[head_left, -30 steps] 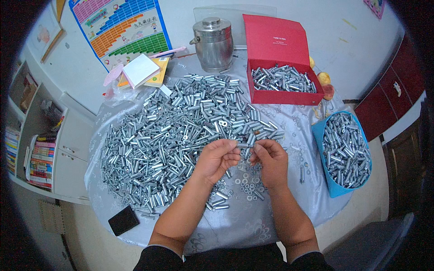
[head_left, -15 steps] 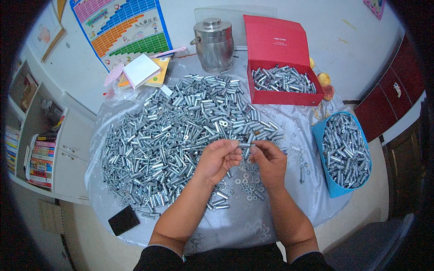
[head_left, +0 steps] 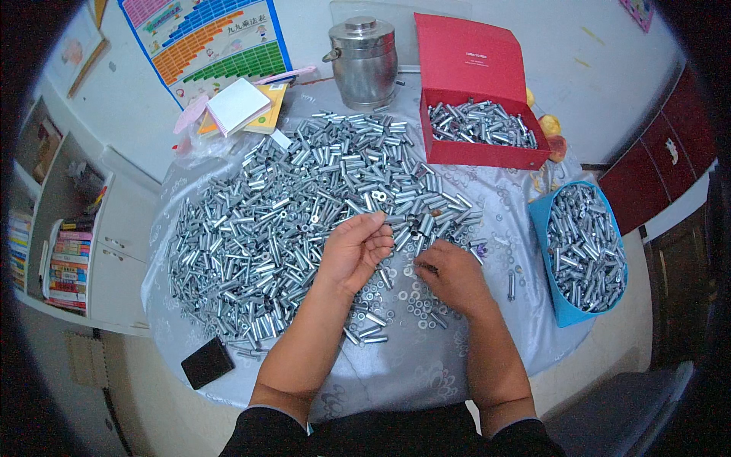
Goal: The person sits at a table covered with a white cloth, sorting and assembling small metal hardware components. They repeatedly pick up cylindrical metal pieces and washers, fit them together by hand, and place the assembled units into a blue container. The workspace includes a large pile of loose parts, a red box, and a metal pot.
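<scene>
My left hand (head_left: 356,253) is closed above the heap, thumb and forefinger pinching a slim silver expansion bolt (head_left: 393,219) whose end pokes out to the right. Over the loose washers (head_left: 419,305) hangs my right hand (head_left: 454,279), its fingers curled downward and bunched together. What its fingertips hold, if anything, is hidden. Beyond both hands spreads a wide heap of metal sleeves and bolts (head_left: 297,190), mixed with a few washers. Several sleeves (head_left: 371,333) lie apart between my forearms.
A red box (head_left: 487,156) with its lid raised and a blue bin (head_left: 567,305) hold more bolts. A steel pot (head_left: 364,65), notebooks (head_left: 237,107) and fruit (head_left: 552,129) stand around the back. At the table's front left lies a black flat object (head_left: 207,364).
My right hand has left the bolt that both hands were holding and dropped toward the washers, fingers curling down. My left hand keeps the bolt, slightly higher and further left.
</scene>
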`<move>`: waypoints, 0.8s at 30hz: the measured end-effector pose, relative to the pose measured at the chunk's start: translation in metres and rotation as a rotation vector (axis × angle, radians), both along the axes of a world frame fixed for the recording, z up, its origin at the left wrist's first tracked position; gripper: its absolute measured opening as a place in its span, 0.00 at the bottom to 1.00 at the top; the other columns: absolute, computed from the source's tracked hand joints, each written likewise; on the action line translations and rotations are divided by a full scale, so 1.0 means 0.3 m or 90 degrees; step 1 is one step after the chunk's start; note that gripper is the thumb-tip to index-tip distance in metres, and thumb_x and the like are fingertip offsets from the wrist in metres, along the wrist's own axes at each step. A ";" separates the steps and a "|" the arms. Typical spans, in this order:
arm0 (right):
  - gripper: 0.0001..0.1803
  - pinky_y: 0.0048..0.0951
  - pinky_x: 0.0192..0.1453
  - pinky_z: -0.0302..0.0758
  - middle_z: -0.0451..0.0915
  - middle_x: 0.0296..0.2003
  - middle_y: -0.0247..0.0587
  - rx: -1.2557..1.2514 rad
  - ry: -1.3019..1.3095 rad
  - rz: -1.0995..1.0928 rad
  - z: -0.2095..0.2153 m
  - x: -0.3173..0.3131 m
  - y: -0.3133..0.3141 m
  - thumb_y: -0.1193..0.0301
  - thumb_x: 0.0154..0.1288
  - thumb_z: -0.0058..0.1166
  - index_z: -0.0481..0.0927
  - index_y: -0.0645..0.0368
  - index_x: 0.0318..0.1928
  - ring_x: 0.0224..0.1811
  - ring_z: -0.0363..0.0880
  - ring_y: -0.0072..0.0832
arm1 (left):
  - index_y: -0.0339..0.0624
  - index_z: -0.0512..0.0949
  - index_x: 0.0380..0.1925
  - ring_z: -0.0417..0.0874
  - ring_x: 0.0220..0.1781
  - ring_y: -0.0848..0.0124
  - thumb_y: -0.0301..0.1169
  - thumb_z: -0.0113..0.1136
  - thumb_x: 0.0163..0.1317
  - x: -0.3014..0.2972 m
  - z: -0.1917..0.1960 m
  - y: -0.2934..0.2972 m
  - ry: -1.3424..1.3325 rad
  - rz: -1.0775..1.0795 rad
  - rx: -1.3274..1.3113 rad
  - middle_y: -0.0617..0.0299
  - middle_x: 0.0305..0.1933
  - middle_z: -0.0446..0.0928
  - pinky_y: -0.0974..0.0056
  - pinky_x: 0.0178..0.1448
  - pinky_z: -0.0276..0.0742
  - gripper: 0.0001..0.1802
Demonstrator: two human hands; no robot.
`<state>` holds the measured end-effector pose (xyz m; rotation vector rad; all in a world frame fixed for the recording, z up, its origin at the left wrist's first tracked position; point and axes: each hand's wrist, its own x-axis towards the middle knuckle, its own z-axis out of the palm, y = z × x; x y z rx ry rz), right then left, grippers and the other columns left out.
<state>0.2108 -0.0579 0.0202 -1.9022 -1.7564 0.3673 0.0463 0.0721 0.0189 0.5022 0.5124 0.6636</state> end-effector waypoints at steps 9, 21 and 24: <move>0.11 0.38 0.42 0.76 0.78 0.33 0.42 -0.038 -0.009 0.008 0.016 0.002 -0.005 0.67 0.53 0.62 0.83 0.57 0.37 0.37 0.79 0.40 | 0.36 0.78 0.33 0.85 0.27 0.72 0.29 0.58 0.65 -0.002 -0.001 0.002 0.008 0.010 0.011 0.58 0.29 0.82 0.70 0.30 0.83 0.06; 0.09 0.39 0.41 0.75 0.78 0.31 0.42 -0.027 -0.038 0.009 -0.033 -0.063 0.035 0.68 0.54 0.61 0.82 0.57 0.36 0.36 0.78 0.42 | 0.38 0.78 0.32 0.84 0.27 0.73 0.30 0.59 0.64 0.002 0.002 0.007 0.036 0.016 0.015 0.59 0.29 0.82 0.70 0.30 0.82 0.06; 0.09 0.39 0.44 0.76 0.79 0.35 0.45 0.004 0.081 -0.011 -0.033 -0.042 0.027 0.68 0.58 0.58 0.81 0.58 0.37 0.39 0.79 0.42 | 0.38 0.78 0.32 0.84 0.27 0.73 0.31 0.59 0.64 0.000 -0.002 -0.004 0.053 0.014 0.012 0.59 0.29 0.82 0.70 0.30 0.82 0.07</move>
